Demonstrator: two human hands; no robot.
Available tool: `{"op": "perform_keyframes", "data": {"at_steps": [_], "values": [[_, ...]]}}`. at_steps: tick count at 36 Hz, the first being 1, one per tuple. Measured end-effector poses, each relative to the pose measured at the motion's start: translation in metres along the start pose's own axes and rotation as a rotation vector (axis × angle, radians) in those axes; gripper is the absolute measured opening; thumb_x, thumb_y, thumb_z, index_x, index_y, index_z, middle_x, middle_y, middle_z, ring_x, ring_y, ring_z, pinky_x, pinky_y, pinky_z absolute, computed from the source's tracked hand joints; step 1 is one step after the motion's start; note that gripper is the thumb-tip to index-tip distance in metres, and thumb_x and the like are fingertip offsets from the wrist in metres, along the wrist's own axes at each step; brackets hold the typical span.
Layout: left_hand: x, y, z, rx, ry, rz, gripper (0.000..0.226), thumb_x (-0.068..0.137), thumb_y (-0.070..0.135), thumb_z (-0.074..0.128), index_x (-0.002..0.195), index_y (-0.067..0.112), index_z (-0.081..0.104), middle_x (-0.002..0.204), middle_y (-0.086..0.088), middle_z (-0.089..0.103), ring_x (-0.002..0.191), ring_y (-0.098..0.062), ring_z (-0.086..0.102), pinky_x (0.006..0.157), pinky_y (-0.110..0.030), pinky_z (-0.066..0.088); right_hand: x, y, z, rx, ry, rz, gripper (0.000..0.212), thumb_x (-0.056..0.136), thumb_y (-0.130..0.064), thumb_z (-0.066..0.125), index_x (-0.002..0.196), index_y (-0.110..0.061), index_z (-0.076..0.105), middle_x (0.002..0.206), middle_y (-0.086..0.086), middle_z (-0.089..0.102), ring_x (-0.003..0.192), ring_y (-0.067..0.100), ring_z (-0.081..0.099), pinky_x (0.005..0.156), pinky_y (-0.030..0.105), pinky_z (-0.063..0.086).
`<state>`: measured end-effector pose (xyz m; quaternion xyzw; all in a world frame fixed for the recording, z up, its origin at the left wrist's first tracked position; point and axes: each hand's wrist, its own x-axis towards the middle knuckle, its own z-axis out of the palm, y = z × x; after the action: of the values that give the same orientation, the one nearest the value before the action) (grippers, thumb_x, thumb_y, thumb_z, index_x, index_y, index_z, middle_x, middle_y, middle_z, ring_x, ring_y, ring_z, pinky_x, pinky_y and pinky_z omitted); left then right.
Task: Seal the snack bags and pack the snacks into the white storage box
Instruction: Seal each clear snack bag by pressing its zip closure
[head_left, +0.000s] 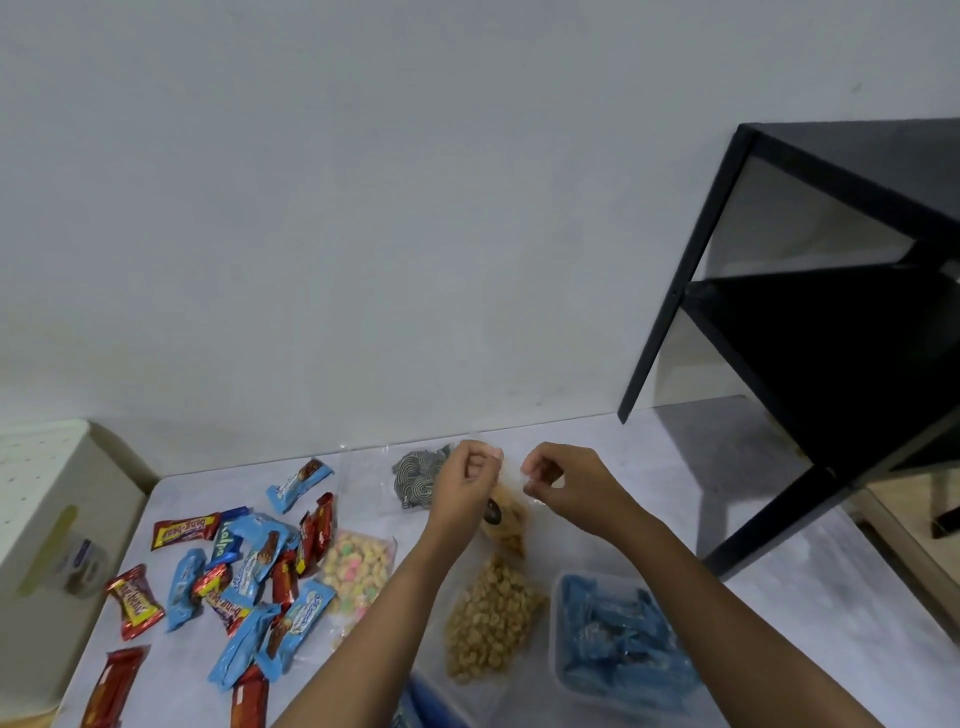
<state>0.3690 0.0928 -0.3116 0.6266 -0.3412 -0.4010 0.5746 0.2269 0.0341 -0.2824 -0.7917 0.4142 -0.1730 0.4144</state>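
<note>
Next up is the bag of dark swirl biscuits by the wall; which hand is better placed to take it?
Left. The left hand pinches the clear bag right beside the dark biscuit bag; the right hand would have to cross over.

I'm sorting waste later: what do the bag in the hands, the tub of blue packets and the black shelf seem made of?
Held bag: thin clear plastic film, glossy; snacks show through.
Tub: probably rigid clear plastic; blue packets visible through its wall.
Black shelf: likely painted metal, matt; slim straight legs.
</note>
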Motion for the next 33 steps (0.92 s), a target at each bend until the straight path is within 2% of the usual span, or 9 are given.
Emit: {"op": "perform_keyframes", "data": {"at_steps": [3,5,8,11,13,18,25,28,33], "values": [[0.008,-0.005,-0.004,0.089,0.102,0.070,0.026,0.087,0.019,0.063,0.111,0.016,0.053,0.095,0.006,0.055,0.085,-0.005,0.055,0.069,-0.005,0.043,0.010,0.004,-0.012,-0.029,0.020,-0.014,0.008,0.081,-0.007,0.066,0.084,-0.015,0.065,0.079,-0.004,0.064,0.074,0.009,0.058,0.067,0.010,0.046],[0.017,-0.007,-0.006,0.150,0.106,0.127,0.034,0.086,0.019,0.065,0.117,0.022,0.052,0.106,0.008,0.054,0.095,-0.004,0.054,0.074,-0.005,0.043,0.019,0.008,-0.021,-0.032,0.024,-0.021,0.008,0.081,-0.007,0.066,0.084,-0.014,0.067,0.081,-0.002,0.066,0.076,0.010,0.059,0.068,0.010,0.046],[0.030,-0.003,-0.005,0.237,0.119,0.201,0.018,0.085,0.018,0.065,0.098,0.031,0.062,0.099,0.006,0.062,0.087,-0.001,0.057,0.073,-0.012,0.044,0.036,0.015,-0.035,-0.037,0.044,-0.029,0.007,0.080,-0.007,0.068,0.084,-0.013,0.070,0.084,0.001,0.069,0.079,0.011,0.062,0.068,0.010,0.046],[0.044,0.001,-0.002,0.268,0.137,0.194,0.010,0.085,0.019,0.065,0.080,0.028,0.067,0.089,0.004,0.068,0.082,0.002,0.059,0.073,-0.013,0.046,0.054,0.025,-0.048,-0.005,0.129,-0.014,0.005,0.082,-0.010,0.068,0.084,-0.013,0.071,0.082,-0.005,0.068,0.078,0.005,0.063,0.069,0.007,0.047],[0.056,0.001,0.002,0.263,0.113,0.184,0.010,0.085,0.018,0.065,0.081,0.026,0.069,0.089,0.004,0.069,0.084,-0.001,0.062,0.078,-0.020,0.050,0.068,0.033,-0.055,0.037,0.231,0.005,0.003,0.081,-0.009,0.069,0.082,-0.011,0.071,0.077,-0.007,0.067,0.076,0.003,0.063,0.069,0.006,0.048],[0.089,0.000,0.021,0.290,0.138,0.179,0.013,0.088,0.012,0.060,0.093,0.015,0.072,0.091,0.004,0.070,0.087,-0.003,0.063,0.084,-0.028,0.053,0.101,0.057,-0.056,0.055,0.480,0.002,0.009,0.073,-0.003,0.074,0.071,-0.007,0.067,0.074,0.006,0.068,0.070,0.019,0.065,0.066,0.024,0.054],[0.119,0.002,0.036,0.212,0.300,0.162,0.009,0.084,0.011,0.066,0.084,0.017,0.072,0.080,0.005,0.070,0.078,-0.009,0.064,0.078,-0.027,0.053,0.136,0.063,-0.058,0.159,0.566,0.028,0.012,0.074,-0.008,0.075,0.067,-0.012,0.065,0.069,0.000,0.065,0.068,0.012,0.060,0.059,0.006,0.043],[0.127,0.003,0.038,0.234,0.341,0.169,0.007,0.084,0.012,0.067,0.083,0.018,0.072,0.077,0.007,0.070,0.076,-0.006,0.064,0.075,-0.020,0.052,0.144,0.062,-0.057,0.189,0.601,0.057,0.013,0.073,-0.010,0.076,0.067,-0.009,0.065,0.066,-0.001,0.063,0.063,0.009,0.057,0.057,0.003,0.041],[0.135,0.004,0.039,0.240,0.388,0.146,0.007,0.082,0.016,0.069,0.086,0.010,0.072,0.077,-0.004,0.070,0.074,-0.014,0.064,0.071,-0.016,0.050,0.151,0.061,-0.056,0.214,0.656,0.096,0.017,0.070,-0.014,0.079,0.066,-0.008,0.063,0.063,-0.001,0.060,0.058,0.009,0.053,0.054,0.003,0.040]]}}
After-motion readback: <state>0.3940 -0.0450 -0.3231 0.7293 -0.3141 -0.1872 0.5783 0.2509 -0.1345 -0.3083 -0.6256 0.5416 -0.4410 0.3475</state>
